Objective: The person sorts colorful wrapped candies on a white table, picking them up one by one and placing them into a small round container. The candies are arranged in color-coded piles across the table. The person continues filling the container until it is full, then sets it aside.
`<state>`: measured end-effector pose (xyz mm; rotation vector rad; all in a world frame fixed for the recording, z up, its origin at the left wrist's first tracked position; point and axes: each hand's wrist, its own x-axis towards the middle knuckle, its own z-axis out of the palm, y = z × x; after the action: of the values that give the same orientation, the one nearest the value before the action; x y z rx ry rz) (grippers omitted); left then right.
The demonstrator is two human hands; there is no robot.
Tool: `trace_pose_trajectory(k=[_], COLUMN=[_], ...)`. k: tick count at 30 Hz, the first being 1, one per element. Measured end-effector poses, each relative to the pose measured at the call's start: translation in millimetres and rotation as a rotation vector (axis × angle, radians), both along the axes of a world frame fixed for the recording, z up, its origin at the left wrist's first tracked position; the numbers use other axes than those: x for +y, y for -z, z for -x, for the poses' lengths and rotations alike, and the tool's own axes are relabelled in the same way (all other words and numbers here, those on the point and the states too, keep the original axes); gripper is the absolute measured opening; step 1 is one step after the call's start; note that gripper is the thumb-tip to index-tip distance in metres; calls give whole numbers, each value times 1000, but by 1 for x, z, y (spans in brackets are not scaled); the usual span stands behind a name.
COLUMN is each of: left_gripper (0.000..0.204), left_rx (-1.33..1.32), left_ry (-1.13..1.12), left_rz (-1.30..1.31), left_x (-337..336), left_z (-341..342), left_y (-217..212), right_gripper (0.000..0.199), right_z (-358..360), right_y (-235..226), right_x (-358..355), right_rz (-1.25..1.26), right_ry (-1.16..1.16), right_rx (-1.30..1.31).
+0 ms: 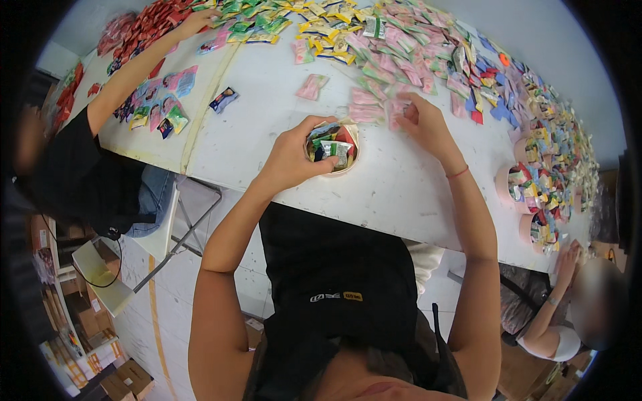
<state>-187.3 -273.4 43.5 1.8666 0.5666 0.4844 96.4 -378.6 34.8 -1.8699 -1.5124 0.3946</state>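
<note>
My left hand [297, 154] is wrapped round a small round pink tub [348, 172] near the table's front edge. Its thumb presses over the rim, onto the contents. Inside lie several small wrapped packets [334, 150] in green, white and red. To the right of the tub, my right hand [422, 123] has its fingers pinched on a pink wrapped packet [394, 115], which is slightly blurred. Several pink packets [364, 105] lie close together beside that hand, and a single pink packet [312, 87] lies farther to the left.
Heaps of pink packets [408, 50], yellow packets [328, 27] and red packets [150, 27] cover the table's far side. Filled pink tubs [511, 187] stand at the right. A co-worker's arm [137, 70] reaches in from the left; another person's hand [568, 260] is at the right edge.
</note>
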Motion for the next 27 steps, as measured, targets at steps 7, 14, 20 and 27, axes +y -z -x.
trace_pose_trajectory(k=[7, 14, 20, 27], left_gripper=[64, 63, 72, 75], left_rx=[-12, -54, -80, -119], left_ry=[-13, -11, 46, -27], left_rz=[-18, -18, 28, -40], left_x=[1, 0, -1, -9], left_z=[4, 2, 3, -5], left_y=[8, 7, 7, 15], right_gripper=[14, 15, 10, 17], right_z=[64, 88, 93, 45], right_y=[-33, -28, -32, -61], right_x=[-26, -26, -17, 61], right_rz=[-143, -164, -292, -123], right_ry=[-216, -340, -504, -306], right_rx=[657, 167, -137, -91])
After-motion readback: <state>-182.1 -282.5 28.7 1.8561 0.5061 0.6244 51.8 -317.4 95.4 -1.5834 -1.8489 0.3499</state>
